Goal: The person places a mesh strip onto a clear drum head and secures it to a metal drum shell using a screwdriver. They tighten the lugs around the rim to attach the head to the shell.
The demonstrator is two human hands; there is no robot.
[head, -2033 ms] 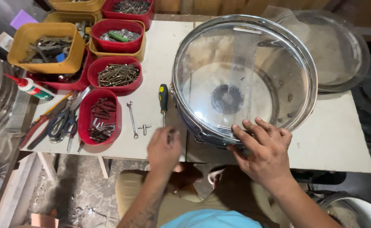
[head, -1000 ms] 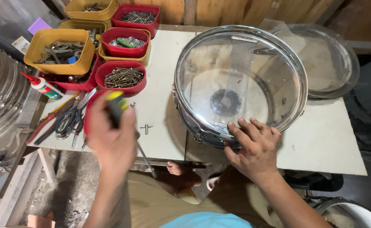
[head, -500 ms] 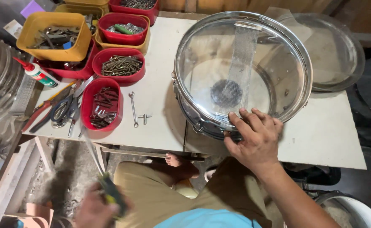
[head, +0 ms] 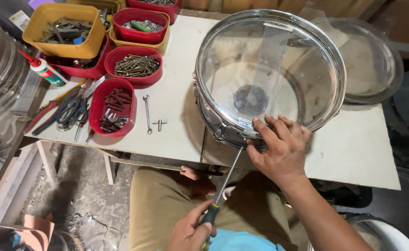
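Left hand [head: 193, 232] grip closed on screwdriver [head: 227, 174], right hand [head: 281, 148] flat on snare drum [head: 269, 74] rim

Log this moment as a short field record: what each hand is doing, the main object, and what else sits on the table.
Left hand: grips the handle of a long screwdriver, shaft angled up to the drum's near side
Right hand: rests on the near rim of the snare drum
Drum: on the white table, clear head up, snare wires across it
Left of drum: small wrench, drum key, red trays of screws, yellow bin, pliers, glue bottle
Behind drum: spare clear drumhead
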